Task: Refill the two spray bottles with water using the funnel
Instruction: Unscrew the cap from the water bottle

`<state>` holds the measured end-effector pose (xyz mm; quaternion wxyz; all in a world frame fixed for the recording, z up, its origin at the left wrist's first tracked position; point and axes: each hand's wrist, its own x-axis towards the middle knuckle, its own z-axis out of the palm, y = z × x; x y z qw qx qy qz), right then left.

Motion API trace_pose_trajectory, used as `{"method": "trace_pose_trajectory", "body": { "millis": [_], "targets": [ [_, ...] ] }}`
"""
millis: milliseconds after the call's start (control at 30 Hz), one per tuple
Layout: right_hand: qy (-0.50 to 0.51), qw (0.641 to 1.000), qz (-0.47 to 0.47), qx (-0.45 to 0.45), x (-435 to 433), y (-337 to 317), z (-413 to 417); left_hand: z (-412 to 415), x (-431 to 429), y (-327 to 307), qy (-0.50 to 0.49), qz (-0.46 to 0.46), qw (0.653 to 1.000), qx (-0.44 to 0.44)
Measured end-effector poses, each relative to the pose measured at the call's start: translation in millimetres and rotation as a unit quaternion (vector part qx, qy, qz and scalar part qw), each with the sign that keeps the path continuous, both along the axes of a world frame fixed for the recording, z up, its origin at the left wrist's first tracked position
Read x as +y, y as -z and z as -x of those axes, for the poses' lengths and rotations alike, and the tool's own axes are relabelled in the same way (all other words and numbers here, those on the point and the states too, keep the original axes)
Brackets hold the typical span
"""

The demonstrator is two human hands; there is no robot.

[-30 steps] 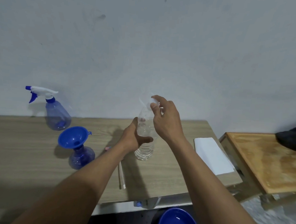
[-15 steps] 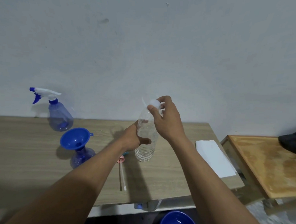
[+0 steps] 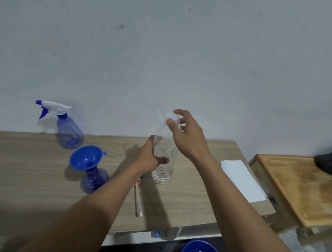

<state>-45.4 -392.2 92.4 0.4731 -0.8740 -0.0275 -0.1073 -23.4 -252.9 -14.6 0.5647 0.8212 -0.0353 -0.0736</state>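
Observation:
A clear plastic water bottle (image 3: 164,169) stands upright on the wooden table (image 3: 37,168). My left hand (image 3: 148,159) grips its middle. My right hand (image 3: 185,134) pinches the white cap (image 3: 171,116) at its top. To the left, a blue funnel (image 3: 86,157) sits in the neck of an open blue spray bottle (image 3: 94,180). A second blue spray bottle (image 3: 69,133) with its white and blue trigger head on stands against the wall. A thin tube with a pink end (image 3: 138,198), perhaps the removed sprayer part, lies by my left forearm.
A folded white cloth or paper (image 3: 242,179) lies at the table's right end. A lower wooden surface (image 3: 298,189) stands to the right with a dark object (image 3: 327,163) on it. A blue bowl (image 3: 200,250) sits below the table's front edge.
The view has shifted slightly. My right hand has turned on the cap, fingers spreading; the left keeps hold of the water bottle.

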Motion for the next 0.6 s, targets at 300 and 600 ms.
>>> {"method": "trace_pose_trajectory", "body": {
  "millis": [300, 600],
  "targets": [
    [-0.001, 0.995, 0.089, -0.035, -5, -4, -5, 9, -1, -1, -0.007, 0.054, 0.998, -0.020],
    [0.056, 0.995, 0.018, -0.086, -23, 22, 27, 3, 4, -3, -0.011, 0.048, 0.998, -0.031]
  ]
}}
